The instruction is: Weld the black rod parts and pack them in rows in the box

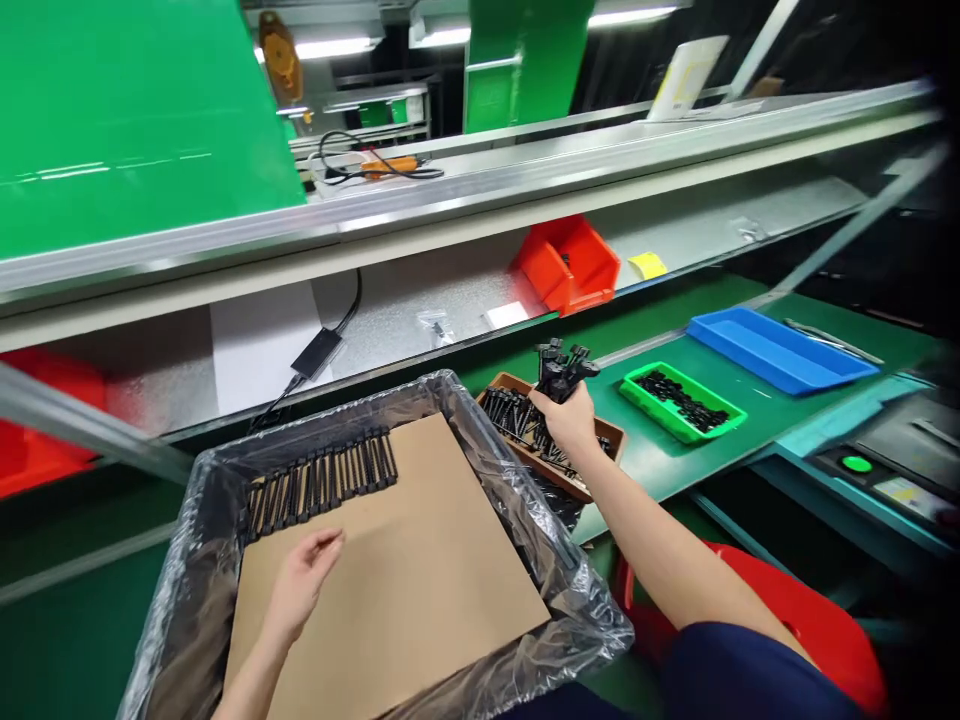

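My right hand [571, 415] is wrapped around a bunch of black bolt-like parts with wide heads [559, 368]. It is raised over a brown tray [611, 440] that holds a jumble of the same parts. My left hand [300, 580] hovers above a brown cardboard sheet [420, 570], its fingers curled together with nothing visible in them. That sheet lies inside a box lined with clear plastic [600, 630]. Along the sheet's far left edge, a row of black bolt-like parts [322, 485] lies side by side.
A green tray of small black pieces [679, 402] and a blue tray [780, 350] sit on the green bench to the right. Above runs a metal shelf with a red bin [570, 265] and a black cabled box [316, 352]. A red stool [817, 620] stands at lower right.
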Tool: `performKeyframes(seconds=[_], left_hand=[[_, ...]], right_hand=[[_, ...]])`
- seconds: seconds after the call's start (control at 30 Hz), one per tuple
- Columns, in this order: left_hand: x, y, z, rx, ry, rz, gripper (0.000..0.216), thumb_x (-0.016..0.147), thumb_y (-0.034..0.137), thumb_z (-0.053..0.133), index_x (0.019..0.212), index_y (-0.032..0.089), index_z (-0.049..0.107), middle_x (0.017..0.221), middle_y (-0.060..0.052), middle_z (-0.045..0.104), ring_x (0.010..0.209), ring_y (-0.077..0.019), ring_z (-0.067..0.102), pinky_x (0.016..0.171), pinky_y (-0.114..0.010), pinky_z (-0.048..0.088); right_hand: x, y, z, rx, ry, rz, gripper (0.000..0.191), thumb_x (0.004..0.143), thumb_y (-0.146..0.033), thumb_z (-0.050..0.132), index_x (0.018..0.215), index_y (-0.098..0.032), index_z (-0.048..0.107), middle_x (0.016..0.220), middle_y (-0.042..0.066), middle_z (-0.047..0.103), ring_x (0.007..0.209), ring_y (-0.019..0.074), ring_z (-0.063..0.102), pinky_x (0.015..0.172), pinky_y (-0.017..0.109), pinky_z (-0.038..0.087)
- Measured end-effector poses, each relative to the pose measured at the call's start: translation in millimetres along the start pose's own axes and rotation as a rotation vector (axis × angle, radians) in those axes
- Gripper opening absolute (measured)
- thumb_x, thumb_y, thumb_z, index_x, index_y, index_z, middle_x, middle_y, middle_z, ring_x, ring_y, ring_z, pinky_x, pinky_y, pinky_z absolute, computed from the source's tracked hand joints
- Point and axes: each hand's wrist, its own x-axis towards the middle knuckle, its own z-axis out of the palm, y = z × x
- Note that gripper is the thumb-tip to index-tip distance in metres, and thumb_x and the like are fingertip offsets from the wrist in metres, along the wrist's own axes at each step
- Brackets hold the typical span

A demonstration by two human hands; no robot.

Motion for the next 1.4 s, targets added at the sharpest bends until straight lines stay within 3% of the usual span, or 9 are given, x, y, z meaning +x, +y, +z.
performKeyframes(seconds=[0.17,0.3,0.43,0.6,0.7,0.83,1.07,1.2,1.4], left_hand=[[-34,50,44,-0.261,-0.289,0.239,0.072,0.058,0.032,0.084,0.125,0.022,0.059,0.134,-0.014,0.055,0.128,-0.0297,0.046,0.107,-0.043,0.036],[-48,57,62,-0.486,-0.273,0.251,0.084,0.047,0.027,0.089,0.125,0.019,0.058,0.131,-0.016,0.057,0.126,-0.0344,0.047,0.105,-0.046,0.037],[-43,42,53,-0.658,-0.032,0.098,0.064,0.051,0.025,0.087,0.110,0.014,0.065,0.105,-0.013,0.070,0.105,-0.0313,0.062,0.097,-0.045,0.044],[-23,23,29,-0.875,0.213,0.051,0.040,0.055,0.024,0.082,0.091,0.013,0.069,0.086,-0.008,0.073,0.085,-0.0248,0.068,0.084,-0.039,0.051],[-12,20,24,-0.894,0.244,0.104,0.035,0.054,0.021,0.082,0.086,0.012,0.070,0.083,-0.007,0.073,0.081,-0.0220,0.068,0.080,-0.035,0.051],[-5,20,23,-0.917,0.305,0.144,0.032,0.052,0.018,0.081,0.082,0.013,0.070,0.080,-0.004,0.072,0.075,-0.0176,0.066,0.075,-0.030,0.050],[-2,17,16,-0.921,0.186,0.066,0.032,0.053,0.019,0.083,0.082,0.011,0.070,0.083,-0.006,0.073,0.076,-0.0183,0.067,0.078,-0.032,0.051],[-1,13,18,-0.916,0.141,-0.023,0.035,0.055,0.019,0.083,0.086,0.011,0.070,0.085,-0.008,0.074,0.076,-0.0196,0.068,0.079,-0.033,0.052],[2,17,16,-1.000,0.199,-0.148,0.028,0.055,0.015,0.081,0.079,0.011,0.067,0.071,-0.006,0.071,0.064,-0.0157,0.066,0.068,-0.028,0.054]], right_hand=[[-115,-92,29,0.168,-0.754,-0.043,0.034,0.065,-0.030,0.069,0.093,-0.018,0.054,0.082,0.003,0.063,0.072,0.0183,0.057,0.068,0.032,0.047],[-204,-122,72,0.070,-1.140,-0.087,0.040,0.063,-0.019,0.066,0.101,-0.018,0.051,0.085,0.002,0.062,0.075,0.0188,0.057,0.067,0.031,0.047],[-252,-126,110,-0.027,-1.156,-0.156,0.044,0.063,-0.018,0.064,0.104,-0.018,0.048,0.095,0.006,0.057,0.088,0.0234,0.057,0.076,0.037,0.049],[-272,-123,129,0.233,-1.184,-0.103,0.047,0.069,-0.020,0.060,0.116,-0.021,0.052,0.109,0.007,0.052,0.101,0.0220,0.056,0.081,0.034,0.051],[-273,-117,137,0.350,-1.100,-0.070,0.025,0.083,-0.026,0.051,0.106,-0.020,0.058,0.105,0.008,0.055,0.094,0.0188,0.059,0.079,0.033,0.052],[-268,-108,146,0.253,-0.995,-0.252,0.009,0.083,-0.025,0.053,0.086,-0.020,0.061,0.095,0.006,0.058,0.094,0.0195,0.056,0.082,0.034,0.049],[-247,-104,152,0.171,-1.110,-0.296,0.008,0.081,-0.027,0.058,0.081,-0.019,0.062,0.087,0.004,0.059,0.085,0.0179,0.054,0.072,0.029,0.045],[-246,-104,153,0.144,-1.130,-0.127,0.012,0.075,-0.029,0.062,0.071,-0.018,0.061,0.081,0.002,0.057,0.081,0.0166,0.053,0.074,0.029,0.043],[-221,-84,174,0.423,-1.140,0.450,0.035,0.067,-0.050,0.068,0.074,-0.019,0.055,0.082,0.002,0.059,0.066,0.0118,0.051,0.054,0.022,0.041]])
